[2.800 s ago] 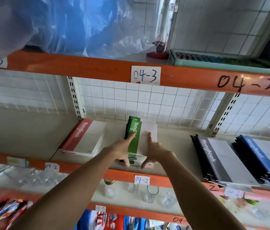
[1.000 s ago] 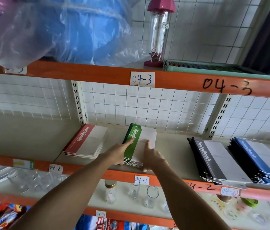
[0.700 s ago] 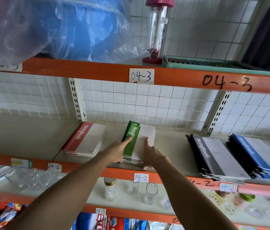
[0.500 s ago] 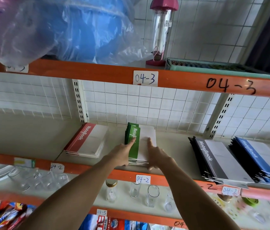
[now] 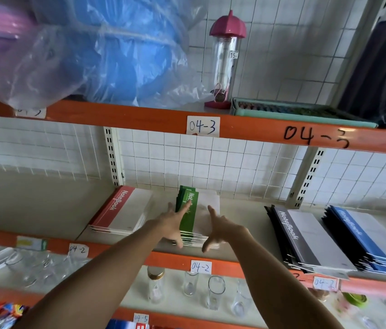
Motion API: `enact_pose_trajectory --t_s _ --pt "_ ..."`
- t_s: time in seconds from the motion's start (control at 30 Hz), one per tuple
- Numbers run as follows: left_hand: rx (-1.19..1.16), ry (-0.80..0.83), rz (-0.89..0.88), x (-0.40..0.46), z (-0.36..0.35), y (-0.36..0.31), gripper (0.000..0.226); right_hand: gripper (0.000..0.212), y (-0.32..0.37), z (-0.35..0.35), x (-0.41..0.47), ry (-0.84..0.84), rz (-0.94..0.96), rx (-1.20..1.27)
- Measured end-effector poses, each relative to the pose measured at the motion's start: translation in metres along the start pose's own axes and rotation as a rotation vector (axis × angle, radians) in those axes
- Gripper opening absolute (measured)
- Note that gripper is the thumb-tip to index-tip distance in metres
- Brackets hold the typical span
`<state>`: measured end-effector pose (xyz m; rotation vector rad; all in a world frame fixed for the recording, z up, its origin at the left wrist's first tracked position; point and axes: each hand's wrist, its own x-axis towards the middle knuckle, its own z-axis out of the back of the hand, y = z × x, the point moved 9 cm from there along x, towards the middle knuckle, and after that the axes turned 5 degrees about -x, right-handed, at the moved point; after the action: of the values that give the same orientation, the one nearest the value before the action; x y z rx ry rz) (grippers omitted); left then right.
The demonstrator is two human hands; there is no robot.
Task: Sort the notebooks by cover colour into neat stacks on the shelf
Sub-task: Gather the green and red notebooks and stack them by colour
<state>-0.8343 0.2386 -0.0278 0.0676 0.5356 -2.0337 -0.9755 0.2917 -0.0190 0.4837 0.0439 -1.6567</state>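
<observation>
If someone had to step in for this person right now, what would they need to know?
Left hand and right hand: both open, fingers straight, pressing the sides of the green stack.
On the same shelf: red stack to its left, black stack and blue stack to its right.
Done: four colours separated.
Left: square up the green, black and blue stacks, which are fanned.

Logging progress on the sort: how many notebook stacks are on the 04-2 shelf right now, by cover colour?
Red stack: 1
Green stack: 1, with the left hand and right hand on it
Black stack: 1
Blue stack: 1
Total: 4 stacks
</observation>
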Motion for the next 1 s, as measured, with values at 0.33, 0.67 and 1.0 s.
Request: enact_pose_trajectory --t_s 0.33,0.67,1.0 --pt "-0.107 -0.073 -0.088 0.018 -0.007 -0.002 0.135 0.133 0.004 0.002 0.011 -0.114 0.091 0.078" --pt "-0.086 -0.014 -0.091 0.014 -0.005 -0.004 0.134 0.125 0.002 0.001 0.011 -0.022 0.092 0.004" --pt "-0.174 0.173 -0.016 0.004 -0.003 -0.003 0.141 0.131 0.001 -0.001 0.013 0.107 0.023 0.105"
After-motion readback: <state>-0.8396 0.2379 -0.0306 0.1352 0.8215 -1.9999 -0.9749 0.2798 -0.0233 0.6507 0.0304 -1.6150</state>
